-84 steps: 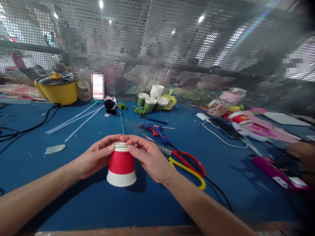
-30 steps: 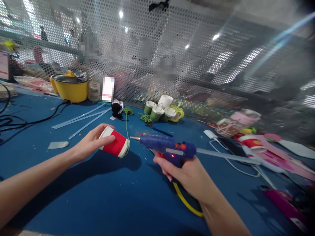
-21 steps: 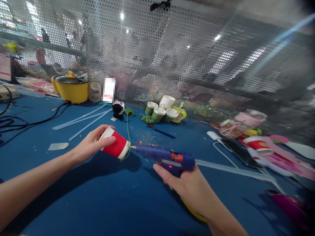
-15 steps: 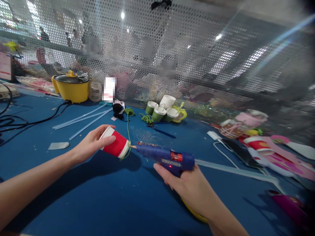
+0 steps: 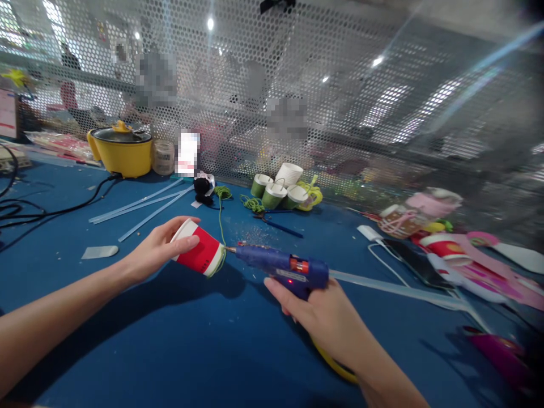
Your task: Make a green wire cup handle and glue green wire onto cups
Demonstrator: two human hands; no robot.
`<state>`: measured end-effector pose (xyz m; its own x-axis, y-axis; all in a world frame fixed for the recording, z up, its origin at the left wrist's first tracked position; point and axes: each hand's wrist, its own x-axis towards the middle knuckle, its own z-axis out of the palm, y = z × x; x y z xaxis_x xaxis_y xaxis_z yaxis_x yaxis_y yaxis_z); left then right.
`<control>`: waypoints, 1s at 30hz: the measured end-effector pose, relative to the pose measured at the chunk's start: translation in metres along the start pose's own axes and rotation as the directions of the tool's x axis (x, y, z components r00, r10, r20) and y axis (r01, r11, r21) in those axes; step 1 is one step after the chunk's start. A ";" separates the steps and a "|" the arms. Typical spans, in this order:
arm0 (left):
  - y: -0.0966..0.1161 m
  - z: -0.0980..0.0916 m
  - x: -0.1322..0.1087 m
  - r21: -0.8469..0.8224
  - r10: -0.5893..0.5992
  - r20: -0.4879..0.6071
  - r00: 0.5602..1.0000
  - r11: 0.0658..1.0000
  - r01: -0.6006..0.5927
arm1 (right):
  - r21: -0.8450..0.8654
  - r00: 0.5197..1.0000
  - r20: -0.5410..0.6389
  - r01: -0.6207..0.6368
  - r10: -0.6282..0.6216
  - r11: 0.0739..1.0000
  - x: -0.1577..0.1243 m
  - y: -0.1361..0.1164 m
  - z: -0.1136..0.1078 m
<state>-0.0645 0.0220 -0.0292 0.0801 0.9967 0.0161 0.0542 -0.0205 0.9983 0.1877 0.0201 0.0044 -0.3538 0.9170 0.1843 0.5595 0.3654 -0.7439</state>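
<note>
My left hand [image 5: 159, 252] grips a red and white paper cup [image 5: 200, 250], tilted on its side with its base toward the right. Green yarn [image 5: 221, 224] runs from a small ball [image 5: 222, 192] on the table to the cup's base rim and lies along it. My right hand [image 5: 317, 306] is wrapped round a blue glue gun [image 5: 276, 266] with a red light lit. The gun's metal nozzle is at the cup's base edge, by the yarn; whether it touches cannot be made out. A long clear glue stick [image 5: 391, 288] extends from its back.
Behind are a yellow pot [image 5: 123, 150], green-wrapped cups [image 5: 274, 194], pliers [image 5: 283, 228] and a perforated metal screen [image 5: 238, 85]. Clear sticks [image 5: 140, 204] lie at the left. A phone [image 5: 414, 263], another red cup [image 5: 445, 249] and a purple object [image 5: 497, 351] are at the right.
The glue gun and my right hand have shifted slightly left and up. The cup has turned a little in my left hand, as its printed lettering shows.
</note>
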 end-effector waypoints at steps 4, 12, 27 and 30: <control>0.001 0.001 0.000 -0.031 -0.017 0.000 1.000 0.999 0.017 | 0.026 0.985 0.062 -0.165 0.163 0.986 0.001 -0.001 0.000; -0.001 0.002 0.001 -0.284 -0.108 0.064 0.992 0.951 0.122 | 0.294 0.982 0.129 -0.171 0.139 0.940 0.000 -0.010 0.004; 0.003 0.003 -0.002 -0.346 -0.108 0.067 0.992 0.930 0.124 | 0.273 0.965 0.223 -0.196 0.136 0.942 0.008 0.001 0.004; 0.002 0.003 -0.002 -0.348 -0.109 0.040 0.993 0.930 0.116 | 0.294 0.972 0.192 -0.188 0.134 0.937 0.006 -0.003 0.004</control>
<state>-0.0614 0.0202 -0.0273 0.1134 0.9890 -0.0951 -0.2862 0.1242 0.9501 0.1810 0.0237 0.0056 -0.4128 0.9098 -0.0443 0.3707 0.1234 -0.9205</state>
